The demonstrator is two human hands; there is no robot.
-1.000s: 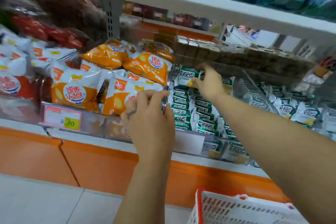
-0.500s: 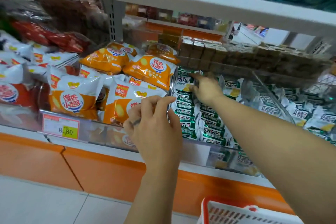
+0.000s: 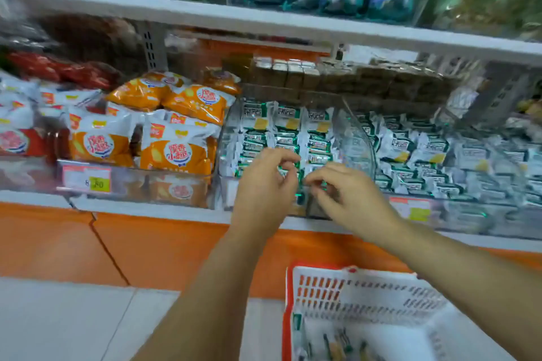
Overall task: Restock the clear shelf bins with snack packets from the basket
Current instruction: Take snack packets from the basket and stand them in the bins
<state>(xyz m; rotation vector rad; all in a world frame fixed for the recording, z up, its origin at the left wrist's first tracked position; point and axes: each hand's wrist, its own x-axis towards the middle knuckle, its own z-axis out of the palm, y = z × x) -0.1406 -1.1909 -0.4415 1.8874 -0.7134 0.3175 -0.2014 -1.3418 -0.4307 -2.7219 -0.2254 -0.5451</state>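
Shop shelving is filling the view, a white shelf edge (image 3: pixel 264 22) running across above a row of clear bins. Landmark: the clear bin (image 3: pixel 231 126) of green-and-white packets (image 3: pixel 286 126) at centre. Left of it, orange-and-white snack bags (image 3: pixel 176 152) are sitting piled in the neighbouring bin, with a price tag (image 3: pixel 88 180) on that bin's front. Behind and above the central bin, brown wrapped blocks (image 3: pixel 337 79) are lying stacked. In front of it, the left hand (image 3: pixel 264 193) is hovering with fingers curled loosely, thumb and forefinger nearly meeting; whether it is pinching a packet, cannot tell. Just beside it, the right hand (image 3: pixel 349 196) is reaching to the bin's front lip, fingertips bent inward, grip likewise unclear. Right of the bin, past a curved clear divider (image 3: pixel 352 132), more green-and-white packets (image 3: pixel 425 152) are lying heaped. Below the bin, on the floor, a white basket (image 3: pixel 366 293) with red rim is standing, a few packets (image 3: pixel 337 346) showing blurred inside.
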